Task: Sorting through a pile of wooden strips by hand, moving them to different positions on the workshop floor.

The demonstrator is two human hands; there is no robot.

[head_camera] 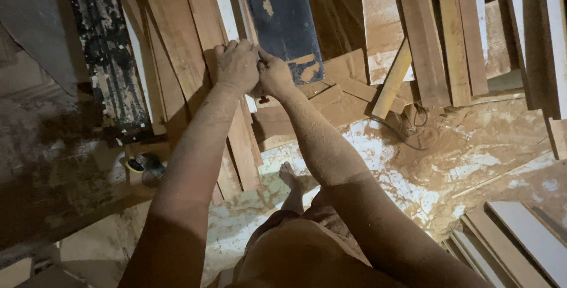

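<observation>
My left hand and my right hand are pressed together at arm's length in front of leaning wooden planks. Both hands have their fingers curled, and both arms are dusted with sawdust. A small object with a red end sticks out below my right hand, which is closed around it. My left hand's fingertips touch the right hand's; whether the left also grips the object is hidden. My bare foot stands on the floor below.
A dark blue board leans behind the hands. More planks lean at the right, and a stack of boards lies bottom right. A black cable trails over the sawdust-covered floor. A small tool lies at the left.
</observation>
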